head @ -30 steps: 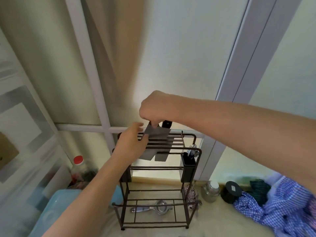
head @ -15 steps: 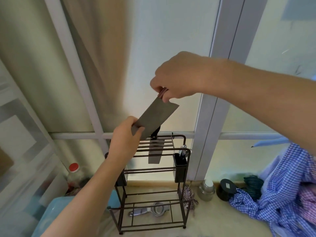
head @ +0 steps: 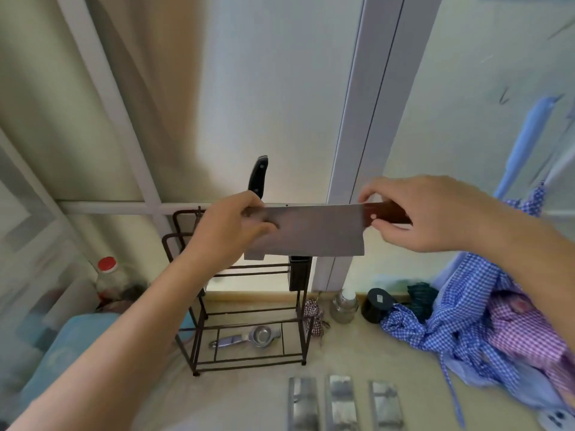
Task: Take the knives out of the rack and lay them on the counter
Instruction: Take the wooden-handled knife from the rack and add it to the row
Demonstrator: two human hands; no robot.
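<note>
I hold a cleaver [head: 314, 230] level in the air in front of the dark wire rack [head: 199, 309]. My right hand [head: 426, 213] grips its reddish wooden handle. My left hand [head: 230, 234] pinches the far end of the wide grey blade. A knife with a black handle [head: 259, 177] still stands in the top of the rack, its blade hidden behind my left hand and the cleaver. Three cleaver blades [head: 340, 402] lie side by side on the counter [head: 249, 396] at the bottom edge; their handles are out of frame.
A metal squeezer [head: 245, 336] lies on the rack's bottom shelf. A red-capped bottle [head: 109, 275] stands to the left. A jar [head: 343, 306], a black round tin [head: 378, 304] and checked blue and pink cloths [head: 485, 325] lie to the right. A blue tub [head: 62, 346] sits lower left.
The cleaver has come up out of the rack and turned from tilted to level. My right hand moved right and down with the handle; the view dropped to show the counter.
</note>
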